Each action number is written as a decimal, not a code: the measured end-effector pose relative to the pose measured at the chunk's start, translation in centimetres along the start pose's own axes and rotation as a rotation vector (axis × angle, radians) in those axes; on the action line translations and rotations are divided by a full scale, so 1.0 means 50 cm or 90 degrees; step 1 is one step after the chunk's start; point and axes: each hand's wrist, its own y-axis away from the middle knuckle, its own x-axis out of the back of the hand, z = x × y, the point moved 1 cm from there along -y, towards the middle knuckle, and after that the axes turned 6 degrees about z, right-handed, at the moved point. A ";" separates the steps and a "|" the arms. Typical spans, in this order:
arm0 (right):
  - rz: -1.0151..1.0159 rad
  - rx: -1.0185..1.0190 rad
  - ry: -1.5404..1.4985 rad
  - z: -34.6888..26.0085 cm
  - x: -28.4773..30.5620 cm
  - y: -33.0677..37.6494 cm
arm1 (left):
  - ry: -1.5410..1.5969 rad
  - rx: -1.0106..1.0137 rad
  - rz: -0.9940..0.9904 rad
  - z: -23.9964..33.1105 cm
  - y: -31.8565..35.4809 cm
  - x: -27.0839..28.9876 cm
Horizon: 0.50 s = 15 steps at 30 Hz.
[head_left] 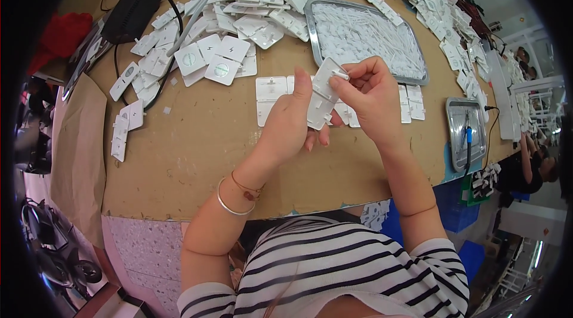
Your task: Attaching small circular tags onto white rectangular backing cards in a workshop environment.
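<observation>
My left hand (pixel 293 112) is closed on a white plastic panel (pixel 322 103), thumb up and fingers beneath. The panel is tilted with its ribbed, clipped back side showing. At its upper end my right hand (pixel 373 91) pinches a small white plastic part (pixel 339 74) against the panel; the fingers partly hide it. Below and behind both hands, a row of similar white panels (pixel 271 90) lies on the cardboard-covered table (pixel 197 174). Just beyond my right hand stands a metal tray (pixel 311 25) full of small white plastic parts (pixel 364 31).
Heaps of white panels (pixel 221 70) spread across the back and left. A grey cable (pixel 194 16) and a black box (pixel 132 12) lie among them. At right, a smaller metal tray (pixel 456 139) holds a blue-handled tool (pixel 468 136). Another person (pixel 531 166) sits at far right.
</observation>
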 end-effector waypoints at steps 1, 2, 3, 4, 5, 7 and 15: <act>0.000 0.001 -0.001 -0.002 -0.003 0.001 | -0.001 -0.001 0.000 0.002 0.002 0.001; 0.009 0.014 -0.020 -0.006 -0.005 0.003 | 0.015 -0.014 -0.015 0.006 0.004 0.002; 0.017 0.029 -0.040 -0.010 -0.006 0.005 | 0.031 -0.029 -0.030 0.010 0.006 0.000; 0.020 0.031 -0.042 -0.009 -0.007 0.007 | 0.028 -0.030 -0.032 0.014 0.010 -0.014; 0.023 0.054 -0.056 -0.003 -0.009 0.007 | 0.020 -0.078 0.052 0.017 0.015 -0.034; 0.028 0.082 -0.072 -0.006 -0.005 0.010 | 0.010 -0.130 0.134 0.021 0.018 -0.041; -0.084 0.047 -0.142 -0.023 0.027 0.045 | 0.001 -0.190 0.145 0.023 0.035 -0.033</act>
